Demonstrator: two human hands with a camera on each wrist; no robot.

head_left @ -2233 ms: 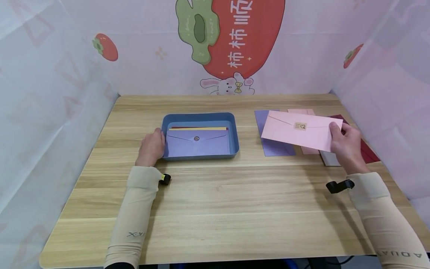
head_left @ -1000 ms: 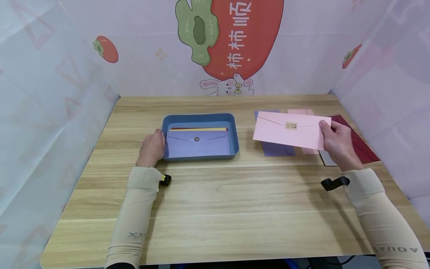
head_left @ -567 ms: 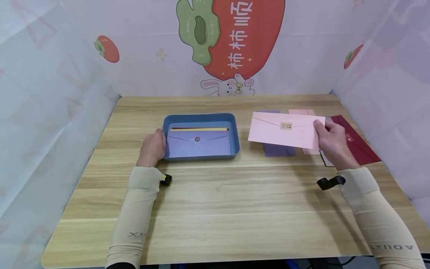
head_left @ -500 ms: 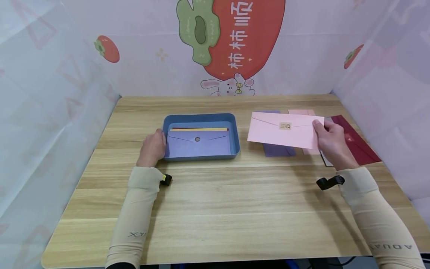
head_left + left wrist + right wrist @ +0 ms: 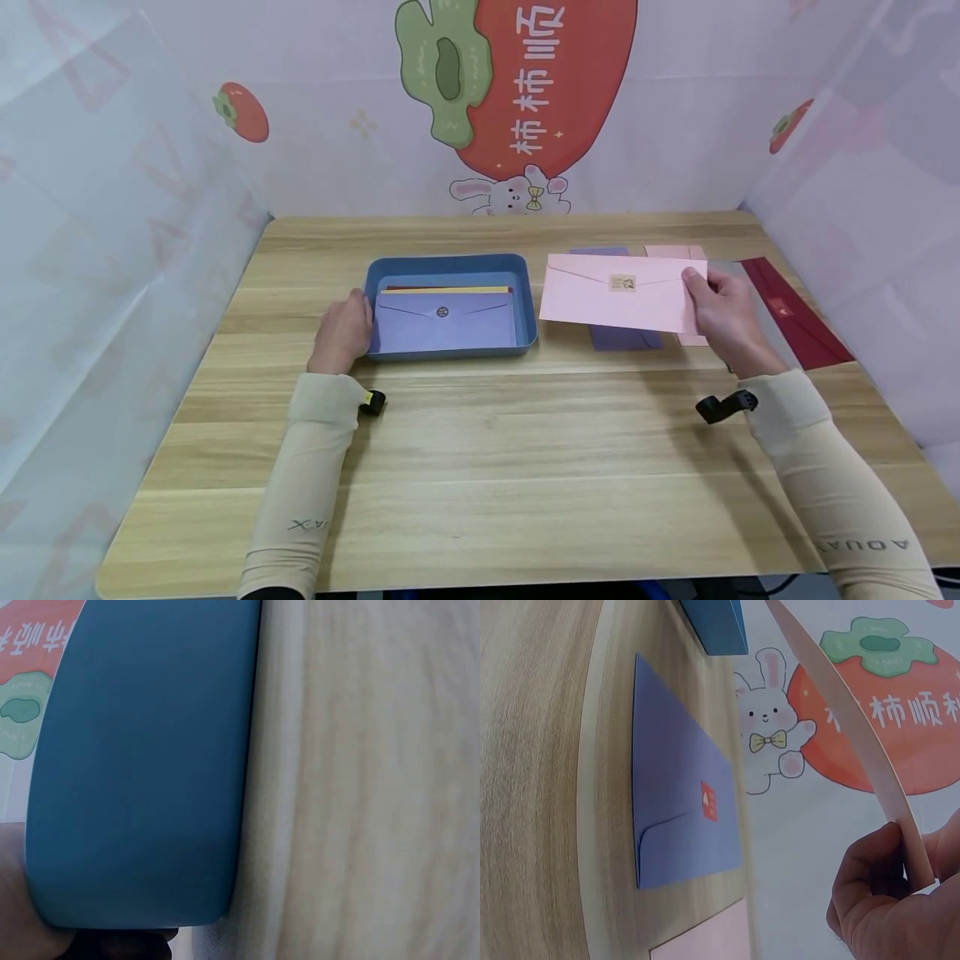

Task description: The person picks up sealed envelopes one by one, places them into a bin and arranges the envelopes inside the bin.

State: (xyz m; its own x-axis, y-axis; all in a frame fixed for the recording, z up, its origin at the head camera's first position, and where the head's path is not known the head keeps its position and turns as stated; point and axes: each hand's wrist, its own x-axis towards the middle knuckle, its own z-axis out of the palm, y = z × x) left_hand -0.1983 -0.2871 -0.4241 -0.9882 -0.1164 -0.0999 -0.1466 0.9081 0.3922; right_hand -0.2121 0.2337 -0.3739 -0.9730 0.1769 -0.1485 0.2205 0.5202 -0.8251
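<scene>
My right hand pinches a pink envelope by its right end, the thumb on the front over a small tan sticker side. In the right wrist view the envelope appears nearly edge-on, raised above the table. Below it lie a purple envelope and another pink envelope. My left hand grips the left end of a blue tray. The left wrist view shows mostly the tray's outer wall. Inside the tray a purple envelope lies in front of yellow and dark red ones.
On the right side of the wooden table lie a dark red envelope and a grey one, partly behind the right hand. Patterned cloth walls stand along the back and both sides.
My right hand has carried the pink envelope leftward, closer to the tray, uncovering more of the grey and dark red envelopes. The left hand and the tray stay in place.
</scene>
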